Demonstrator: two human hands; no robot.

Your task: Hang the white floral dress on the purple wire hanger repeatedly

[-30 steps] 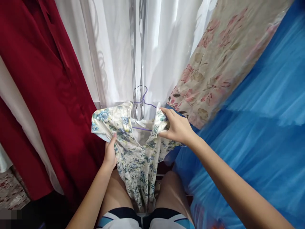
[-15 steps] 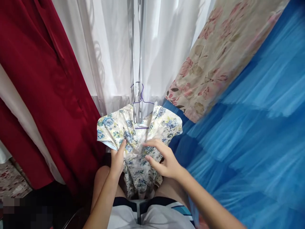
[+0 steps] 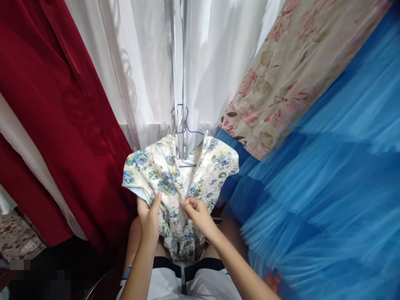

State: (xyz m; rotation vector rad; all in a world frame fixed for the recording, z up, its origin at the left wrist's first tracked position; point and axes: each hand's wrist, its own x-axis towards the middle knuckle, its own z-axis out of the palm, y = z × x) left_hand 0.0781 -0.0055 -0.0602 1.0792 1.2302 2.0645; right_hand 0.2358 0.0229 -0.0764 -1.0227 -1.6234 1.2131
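Observation:
A white dress with blue flowers [image 3: 167, 177] hangs on a thin purple wire hanger [image 3: 186, 127] in front of me. Its short sleeves spread to both sides, and its lower part falls between my legs. My left hand [image 3: 150, 214] grips the bodice at the left side, thumb on the front and the other fingers behind the cloth. At the bottom of the V-neckline, my right hand [image 3: 196, 211] pinches the fabric between thumb and curled fingers.
Behind the dress stands a pale metal pole [image 3: 178, 62] before white curtains [image 3: 143, 71]. Red cloth [image 3: 84, 137] hangs at left. A beige floral fabric [image 3: 281, 83] and a blue ruffled tulle garment [image 3: 328, 179] hang at right.
My right hand has moved left and down, its spread fingers closing on the neckline. The left hand has shifted slightly left and down, still on the bodice.

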